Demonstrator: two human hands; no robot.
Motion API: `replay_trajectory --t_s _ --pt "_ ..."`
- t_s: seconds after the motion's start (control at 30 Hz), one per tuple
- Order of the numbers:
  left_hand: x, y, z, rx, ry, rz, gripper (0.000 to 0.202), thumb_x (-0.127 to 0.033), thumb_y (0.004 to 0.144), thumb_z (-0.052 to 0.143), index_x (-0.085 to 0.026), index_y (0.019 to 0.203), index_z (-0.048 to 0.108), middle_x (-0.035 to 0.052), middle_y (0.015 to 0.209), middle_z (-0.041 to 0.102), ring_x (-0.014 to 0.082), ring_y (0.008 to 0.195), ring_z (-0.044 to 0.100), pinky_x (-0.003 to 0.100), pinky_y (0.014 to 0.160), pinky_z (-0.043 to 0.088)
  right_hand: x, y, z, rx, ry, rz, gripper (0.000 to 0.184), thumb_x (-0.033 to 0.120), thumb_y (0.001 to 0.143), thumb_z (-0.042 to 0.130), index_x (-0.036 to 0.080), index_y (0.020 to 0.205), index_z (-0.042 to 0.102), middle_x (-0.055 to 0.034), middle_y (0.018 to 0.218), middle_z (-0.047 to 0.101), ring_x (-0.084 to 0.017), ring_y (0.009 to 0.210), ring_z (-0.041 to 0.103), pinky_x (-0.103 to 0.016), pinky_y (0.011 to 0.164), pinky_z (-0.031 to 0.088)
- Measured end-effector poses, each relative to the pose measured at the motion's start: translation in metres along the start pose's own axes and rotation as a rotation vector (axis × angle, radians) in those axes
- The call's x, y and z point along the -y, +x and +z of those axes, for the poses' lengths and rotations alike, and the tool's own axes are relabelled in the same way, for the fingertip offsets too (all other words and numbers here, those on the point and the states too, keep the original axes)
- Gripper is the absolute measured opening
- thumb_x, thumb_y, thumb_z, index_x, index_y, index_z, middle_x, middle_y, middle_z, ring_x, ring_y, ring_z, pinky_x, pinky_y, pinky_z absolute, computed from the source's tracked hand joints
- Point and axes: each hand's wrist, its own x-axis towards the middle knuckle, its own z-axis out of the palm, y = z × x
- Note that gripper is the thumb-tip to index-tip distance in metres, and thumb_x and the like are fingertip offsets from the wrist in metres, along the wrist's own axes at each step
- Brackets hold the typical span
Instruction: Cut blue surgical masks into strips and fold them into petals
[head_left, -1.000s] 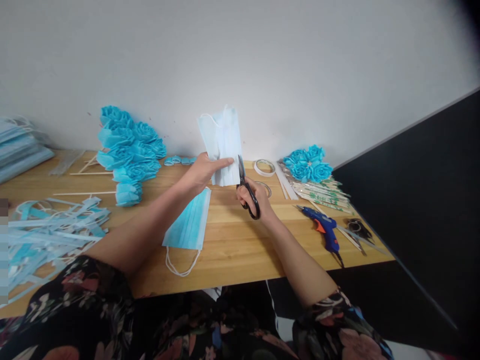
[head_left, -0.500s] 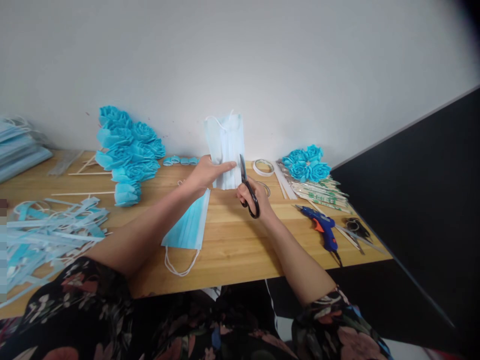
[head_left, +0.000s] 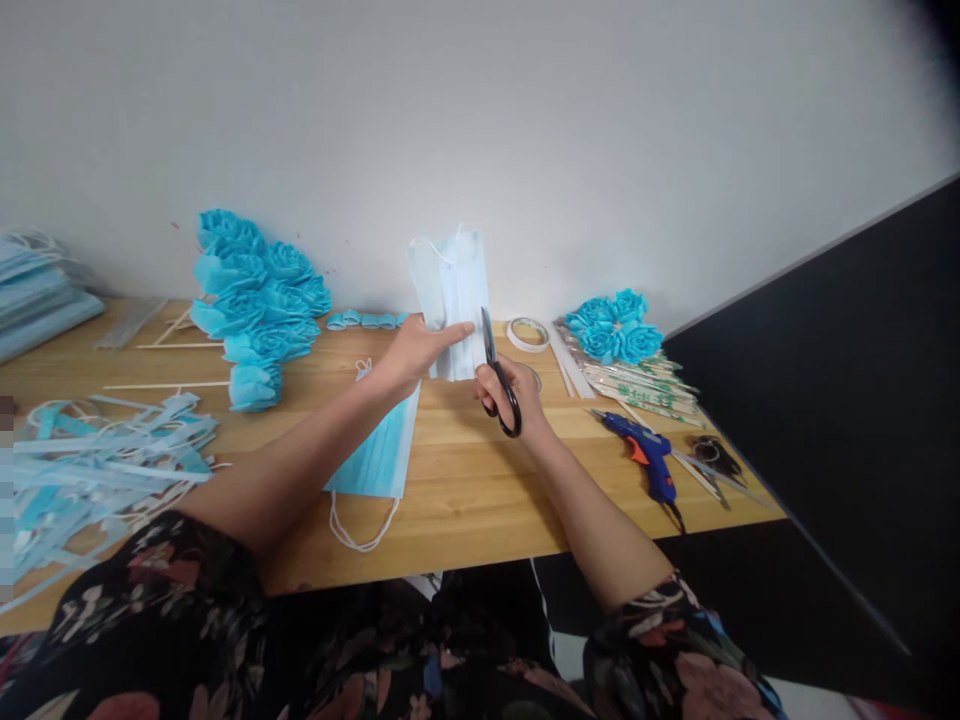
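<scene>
Held upright above the table is a pale face mask (head_left: 461, 275), with an ear loop showing at its top. My left hand (head_left: 420, 345) grips its lower left part, thumb lying across the front. In my right hand (head_left: 517, 390) is a pair of scissors (head_left: 502, 390) with black handles. The blades point up along the mask's right edge; whether they are cutting into it I cannot tell. A second, blue face mask (head_left: 379, 445) lies flat on the table under my left forearm, its loops toward me.
Blue fabric roses (head_left: 259, 300) on sticks stand left of centre; more roses (head_left: 615, 325) lie on wrapped sticks at right. Cut strips (head_left: 112, 455) and stacked masks (head_left: 41, 295) are at left. A tape roll (head_left: 528, 335) and blue glue gun (head_left: 645, 450) lie at right.
Very little differs. My hands, the held mask and the scissors are almost where they were, with only a slight shift.
</scene>
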Motion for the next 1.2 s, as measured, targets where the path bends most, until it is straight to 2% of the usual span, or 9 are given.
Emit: replay_trajectory --t_s 0.17,0.37,0.53,0.73,1.0,1.2 --pt "0.000 0.000 0.000 -0.013 0.008 0.000 0.048 -0.038 0.063 0.088 -0.010 0.100 0.075 0.0132 0.100 0.078 0.0259 0.089 0.071 0.036 0.077 0.056 -0.005 0.001 0.001 0.000 0.060 -0.010 0.044 0.062 0.086 0.058 0.022 0.069 0.052 0.0059 0.048 0.044 -0.011 0.045 0.046 -0.027 0.057 0.049" --pt "-0.001 -0.001 0.001 -0.006 0.010 -0.008 0.045 -0.038 0.064 0.087 -0.012 0.099 0.075 0.0131 0.099 0.077 0.0272 0.091 0.071 0.039 0.081 0.057 -0.011 0.002 0.002 -0.004 0.084 0.010 0.042 0.060 0.086 0.060 0.021 0.070 0.053 0.0063 0.049 0.045 -0.010 0.044 0.048 -0.026 0.054 0.047" --pt "-0.002 -0.001 0.001 -0.005 0.008 -0.003 0.044 -0.038 0.064 0.087 -0.011 0.098 0.074 0.0144 0.101 0.077 0.0290 0.094 0.071 0.040 0.083 0.056 -0.006 0.001 0.002 -0.015 0.065 0.018 0.043 0.061 0.084 0.061 0.022 0.067 0.051 0.0052 0.048 0.047 -0.012 0.045 0.053 -0.025 0.050 0.043" --pt "0.000 -0.001 0.001 -0.008 -0.001 0.001 0.045 -0.039 0.064 0.087 -0.012 0.098 0.074 0.0145 0.100 0.077 0.0306 0.097 0.070 0.042 0.086 0.056 -0.003 0.001 0.002 -0.027 0.052 0.031 0.045 0.063 0.083 0.060 0.022 0.066 0.050 0.0052 0.047 0.047 -0.011 0.043 0.052 -0.024 0.048 0.042" --pt "-0.019 0.000 -0.007 0.015 -0.064 0.009 0.055 -0.055 0.070 0.082 -0.012 0.102 0.073 0.0140 0.097 0.077 0.0367 0.107 0.069 0.046 0.090 0.057 -0.002 -0.001 0.000 -0.021 0.039 0.024 0.050 0.065 0.085 0.058 0.022 0.062 0.047 0.0044 0.047 0.048 -0.010 0.042 0.050 -0.024 0.048 0.043" --pt "-0.016 0.003 -0.010 0.020 -0.007 0.029 0.052 -0.042 0.063 0.088 -0.010 0.101 0.072 0.0144 0.099 0.077 0.0336 0.103 0.070 0.047 0.093 0.055 -0.007 0.000 0.003 0.001 0.083 0.037 0.052 0.071 0.082 0.058 0.022 0.066 0.048 0.0059 0.048 0.042 -0.011 0.044 0.049 -0.027 0.053 0.049"
